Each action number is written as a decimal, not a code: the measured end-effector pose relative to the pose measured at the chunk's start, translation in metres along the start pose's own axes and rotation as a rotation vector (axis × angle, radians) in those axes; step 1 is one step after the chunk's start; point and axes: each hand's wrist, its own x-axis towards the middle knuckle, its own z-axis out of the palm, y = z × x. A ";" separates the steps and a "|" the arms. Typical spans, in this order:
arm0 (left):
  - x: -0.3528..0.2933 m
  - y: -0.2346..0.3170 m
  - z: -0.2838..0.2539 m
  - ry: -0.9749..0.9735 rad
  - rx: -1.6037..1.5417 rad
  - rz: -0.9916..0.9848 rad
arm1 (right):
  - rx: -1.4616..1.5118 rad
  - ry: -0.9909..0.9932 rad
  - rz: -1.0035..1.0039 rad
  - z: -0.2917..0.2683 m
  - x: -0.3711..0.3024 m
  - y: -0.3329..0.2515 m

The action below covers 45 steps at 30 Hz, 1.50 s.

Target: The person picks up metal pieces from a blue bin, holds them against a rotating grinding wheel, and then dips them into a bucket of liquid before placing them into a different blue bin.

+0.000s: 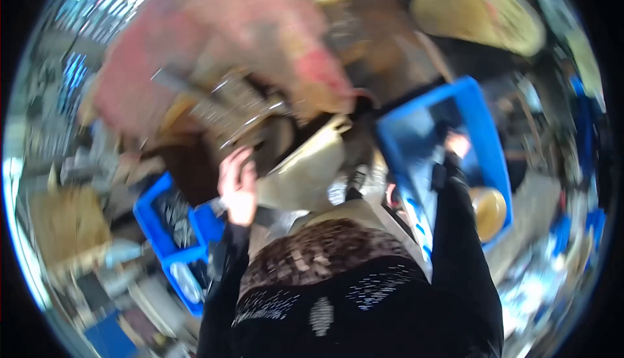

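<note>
The picture is heavily blurred by motion. My left hand is raised in front of my chest, its fingers curled at the edge of a cream-coloured sheet or bag, beside a dark brown object. Whether it grips either one is unclear. My right hand, at the end of a black sleeve, reaches into a tilted blue plastic crate. Only its fingertips show, and its grip is hidden. Above both hands hang several grey metal pieces under a large pink, smeared mass.
A second blue crate with dark contents stands at lower left. A yellowish round object lies by the right crate's lower corner. A tan sack is at top right, and a brown cardboard box at far left. Clutter surrounds everything.
</note>
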 end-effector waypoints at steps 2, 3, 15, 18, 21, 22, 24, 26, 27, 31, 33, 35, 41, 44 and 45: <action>0.000 -0.013 -0.015 0.054 0.054 0.066 | 0.478 0.193 0.218 -0.025 0.029 -0.014; 0.000 -0.020 -0.022 0.093 0.044 0.076 | 0.608 0.132 0.469 -0.048 0.041 -0.025; -0.057 -0.111 -0.151 0.430 0.137 0.049 | 1.386 -0.243 -0.356 -0.399 0.069 -0.415; -0.086 -0.138 -0.182 0.524 0.184 0.032 | 1.051 -0.122 -0.590 -0.430 0.056 -0.510; -0.123 -0.169 -0.210 0.604 0.242 -0.070 | 0.625 0.091 -0.690 -0.438 0.054 -0.573; -0.137 -0.181 -0.221 0.633 0.276 -0.108 | 0.538 0.060 -0.671 -0.438 0.056 -0.585; -0.167 -0.205 -0.238 0.648 0.339 -0.268 | 0.340 0.019 -0.597 -0.438 0.063 -0.606; -0.192 -0.228 -0.252 0.627 0.388 -0.412 | 0.375 0.054 -0.584 -0.432 0.068 -0.607; -0.203 -0.239 -0.257 0.587 0.381 -0.500 | 0.349 0.066 -0.590 -0.430 0.072 -0.609; -0.221 -0.273 -0.263 0.487 0.457 -0.524 | 0.282 0.038 -0.621 -0.423 0.089 -0.616; -0.216 -0.288 -0.259 0.399 0.472 -0.473 | 0.262 0.056 -0.621 -0.420 0.095 -0.615; -0.205 -0.300 -0.251 0.248 0.461 -0.458 | 0.272 0.033 -0.625 -0.418 0.099 -0.615; -0.170 -0.329 -0.228 -0.264 0.681 -0.386 | 0.303 0.038 -0.631 -0.415 0.101 -0.613; -0.161 -0.336 -0.224 -0.354 0.719 -0.321 | 0.295 0.032 -0.603 -0.414 0.099 -0.613; -0.159 -0.337 -0.225 -0.381 0.713 -0.304 | 0.289 0.046 -0.596 -0.414 0.098 -0.612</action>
